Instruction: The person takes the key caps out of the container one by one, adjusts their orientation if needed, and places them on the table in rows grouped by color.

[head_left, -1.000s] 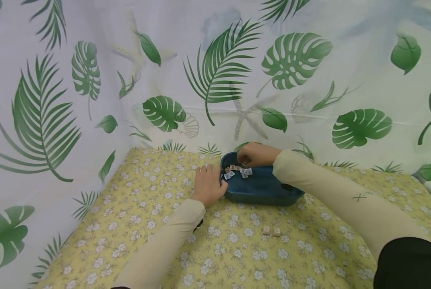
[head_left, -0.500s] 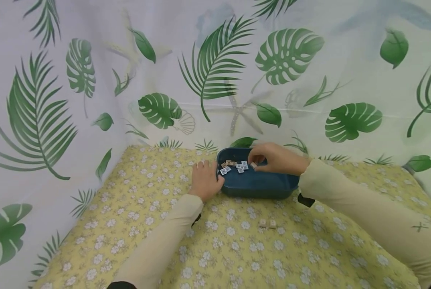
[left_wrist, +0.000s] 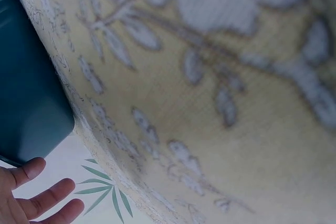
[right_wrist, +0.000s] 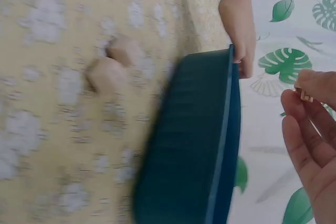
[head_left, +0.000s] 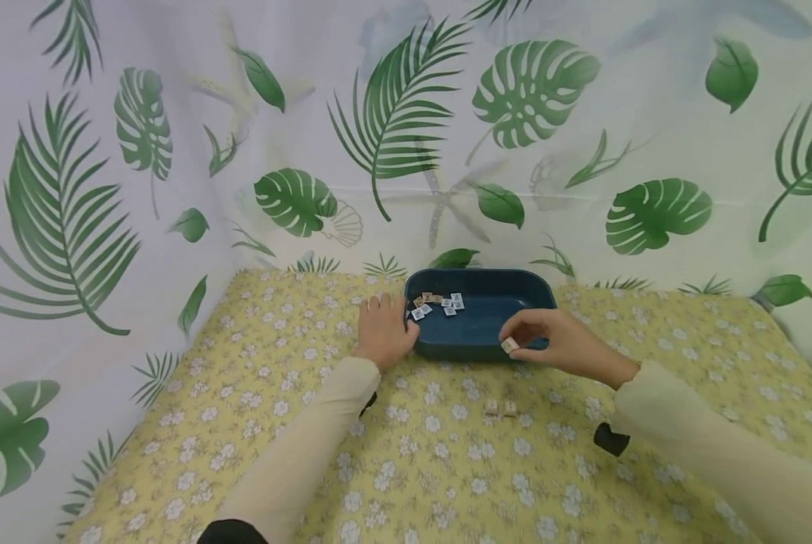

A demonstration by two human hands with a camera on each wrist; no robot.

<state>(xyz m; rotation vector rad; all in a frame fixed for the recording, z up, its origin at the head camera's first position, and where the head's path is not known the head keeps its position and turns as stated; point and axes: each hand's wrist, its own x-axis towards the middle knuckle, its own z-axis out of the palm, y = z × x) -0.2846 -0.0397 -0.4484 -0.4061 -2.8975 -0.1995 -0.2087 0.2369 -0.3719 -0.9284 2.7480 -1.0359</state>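
My right hand (head_left: 572,347) pinches a small light wooden tile (head_left: 510,345) between thumb and fingertips, over the near right edge of a dark blue plastic tub (head_left: 456,352). A marking shows on the face of this tile (right_wrist: 306,97) in the right wrist view. At the tub's left end rests my left hand (head_left: 384,332), fingers extended and thumb at the rim. Several small square tiles (head_left: 449,310), some white-faced and some brownish, lie in the left part of the tub. Two more pale wooden tiles, a left one (head_left: 491,408) and a right one (head_left: 510,409), sit side by side on the cloth.
A yellow flowered cloth (head_left: 406,468) covers the table under everything. Behind the tub hangs a white curtain (head_left: 392,151) printed with green leaves, and it also runs along the left side.
My right hand has lifted a tile from the tub's left part and carried it right and toward me, to the near rim. The left hand has stayed at the tub's left end.
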